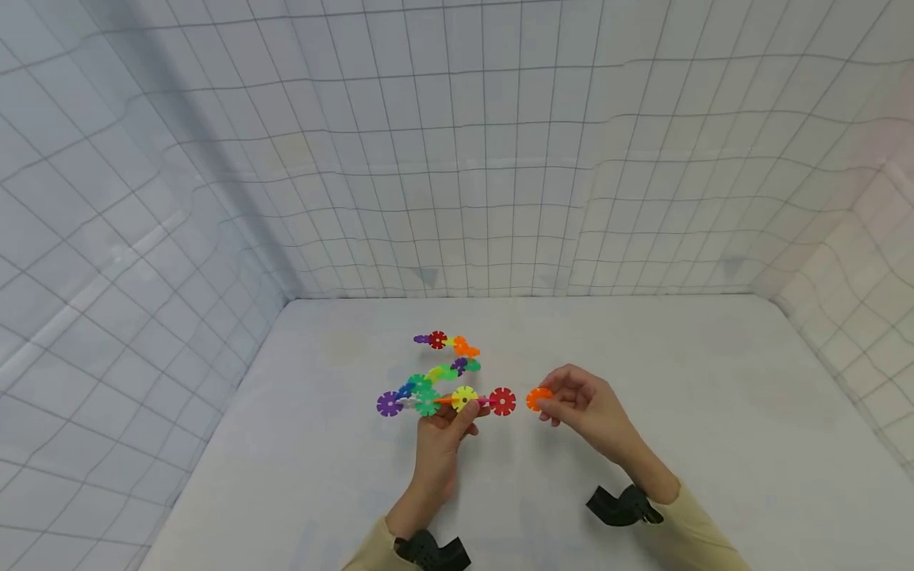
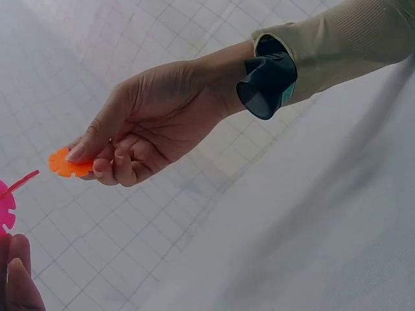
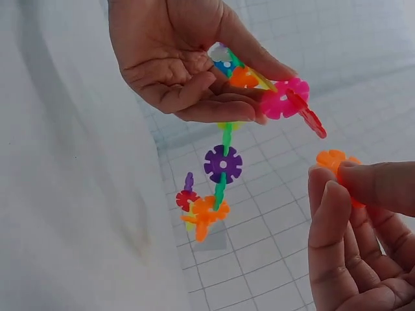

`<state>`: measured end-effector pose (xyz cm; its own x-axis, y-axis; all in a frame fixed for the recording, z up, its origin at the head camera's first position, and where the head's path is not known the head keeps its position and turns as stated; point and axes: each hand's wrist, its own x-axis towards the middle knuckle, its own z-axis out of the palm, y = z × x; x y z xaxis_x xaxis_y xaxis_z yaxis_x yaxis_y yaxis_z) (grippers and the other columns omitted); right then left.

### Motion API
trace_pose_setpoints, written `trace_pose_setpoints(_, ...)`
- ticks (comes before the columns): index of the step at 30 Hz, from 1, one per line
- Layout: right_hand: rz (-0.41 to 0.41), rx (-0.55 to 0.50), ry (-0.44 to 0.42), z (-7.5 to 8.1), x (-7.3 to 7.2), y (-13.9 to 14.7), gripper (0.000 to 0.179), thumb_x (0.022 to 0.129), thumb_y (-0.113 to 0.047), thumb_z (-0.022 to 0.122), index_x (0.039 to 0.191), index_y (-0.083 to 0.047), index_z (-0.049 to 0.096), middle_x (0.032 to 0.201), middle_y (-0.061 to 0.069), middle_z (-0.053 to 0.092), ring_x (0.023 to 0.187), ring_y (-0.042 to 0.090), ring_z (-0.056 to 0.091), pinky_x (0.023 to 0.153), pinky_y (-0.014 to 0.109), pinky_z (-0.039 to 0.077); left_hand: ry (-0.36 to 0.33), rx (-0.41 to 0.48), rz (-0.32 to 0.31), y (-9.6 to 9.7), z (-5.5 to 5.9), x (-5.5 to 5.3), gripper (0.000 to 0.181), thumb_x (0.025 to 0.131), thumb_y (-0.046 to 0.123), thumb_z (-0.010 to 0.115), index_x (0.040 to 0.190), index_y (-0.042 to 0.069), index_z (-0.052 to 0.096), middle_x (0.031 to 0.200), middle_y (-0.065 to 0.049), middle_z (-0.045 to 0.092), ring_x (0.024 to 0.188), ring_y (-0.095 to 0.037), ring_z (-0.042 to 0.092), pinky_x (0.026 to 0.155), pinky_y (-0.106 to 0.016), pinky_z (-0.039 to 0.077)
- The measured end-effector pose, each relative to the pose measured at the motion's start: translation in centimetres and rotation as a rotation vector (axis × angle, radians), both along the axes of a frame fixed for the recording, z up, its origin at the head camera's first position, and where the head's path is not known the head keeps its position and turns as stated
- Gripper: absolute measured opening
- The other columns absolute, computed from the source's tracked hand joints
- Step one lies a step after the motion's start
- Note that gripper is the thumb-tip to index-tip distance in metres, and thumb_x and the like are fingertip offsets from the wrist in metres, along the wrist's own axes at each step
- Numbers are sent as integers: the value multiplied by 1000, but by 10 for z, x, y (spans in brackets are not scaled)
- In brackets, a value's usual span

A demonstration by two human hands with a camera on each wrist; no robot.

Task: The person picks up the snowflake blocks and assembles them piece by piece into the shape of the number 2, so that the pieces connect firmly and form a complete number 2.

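My left hand (image 1: 439,448) pinches a chain of notched plastic discs (image 1: 427,402) near its right end, thumb against a yellow disc (image 1: 465,400). Beyond the fingers, a pink disc (image 3: 285,98) joins a red disc (image 1: 503,401) at the chain's tip. The chain bends back in a zigzag of purple, blue, green and orange discs toward a dark red disc (image 1: 438,340). Between thumb and fingertips, my right hand (image 1: 589,412) pinches a loose orange disc (image 2: 70,163). A small gap separates this orange disc from the red one.
Both hands are above a white tabletop (image 1: 678,357). White panels with a grid of lines (image 1: 500,159) rise behind it and at both sides. A black wrist strap (image 1: 624,506) sits on each forearm, beside beige sleeves (image 1: 696,531).
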<state>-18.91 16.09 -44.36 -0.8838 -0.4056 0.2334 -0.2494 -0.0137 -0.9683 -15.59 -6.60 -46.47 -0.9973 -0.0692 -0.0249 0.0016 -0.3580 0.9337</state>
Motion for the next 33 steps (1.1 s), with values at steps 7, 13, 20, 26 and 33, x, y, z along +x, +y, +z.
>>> trace_pose_setpoints(7, -45, 68, 236, 18, 13, -7, 18, 80, 9, 69, 91, -1, 60, 84, 12, 66, 68, 19, 64, 58, 29, 52, 27, -8, -17, 1, -4, 1, 27, 89, 19, 68, 108, 2, 57, 92, -10, 71, 81, -22, 63, 67, -25, 48)
trace_pose_setpoints(13, -69, 100, 369, 36, 22, -11, 21, 75, 16, 71, 83, -2, 63, 79, 6, 65, 66, 17, 60, 58, 28, 51, 38, -15, -36, 3, 4, 5, 26, 89, 17, 68, 109, 3, 57, 92, -7, 71, 79, -18, 62, 67, -25, 48)
trace_pose_setpoints(20, -47, 89, 413, 38, 22, -11, 24, 73, 19, 70, 82, -2, 63, 78, 6, 64, 67, 16, 60, 59, 28, 52, 40, -34, -52, 4, 3, 6, 28, 89, 17, 68, 111, 5, 55, 95, -9, 71, 79, -20, 61, 69, -26, 48)
trace_pose_setpoints(26, -77, 117, 466, 42, 26, -12, 26, 70, 20, 72, 81, -3, 64, 77, 6, 64, 67, 14, 60, 59, 27, 53, 48, -39, -57, 4, 2, 6, 27, 89, 14, 68, 110, 4, 55, 93, -11, 70, 70, -18, 60, 74, -30, 50)
trace_pose_setpoints(33, -84, 90, 534, 37, 26, -14, 29, 67, 22, 73, 79, -2, 65, 76, 6, 64, 66, 14, 61, 58, 24, 52, 48, -50, -56, 5, 2, 7, 21, 86, 11, 71, 99, 1, 58, 87, -9, 71, 68, -19, 61, 79, -34, 49)
